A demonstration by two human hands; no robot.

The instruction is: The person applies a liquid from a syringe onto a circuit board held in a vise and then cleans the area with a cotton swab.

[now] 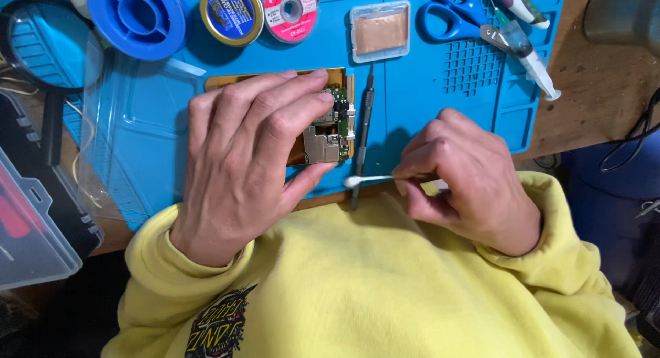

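Observation:
My left hand [244, 155] lies over an opened phone [328, 127] on a blue work mat [426, 96]. Its fingers and thumb clamp the phone's end, where a green circuit board and a metal shield show. My right hand [460, 176] pinches a cotton swab [364, 180] between thumb and forefinger. The swab's white tip points left, a short way below and right of the phone's corner, not touching it. A slim grey screwdriver [363, 134] lies on the mat between both hands.
Along the mat's far edge are a blue spool [137, 14], a round tin [231, 13], a pink wick reel [290, 11], a small clear box [379, 31], blue scissors [454, 14] and a syringe [526, 52]. A magnifier [41, 45] and clear case [34, 220] lie left.

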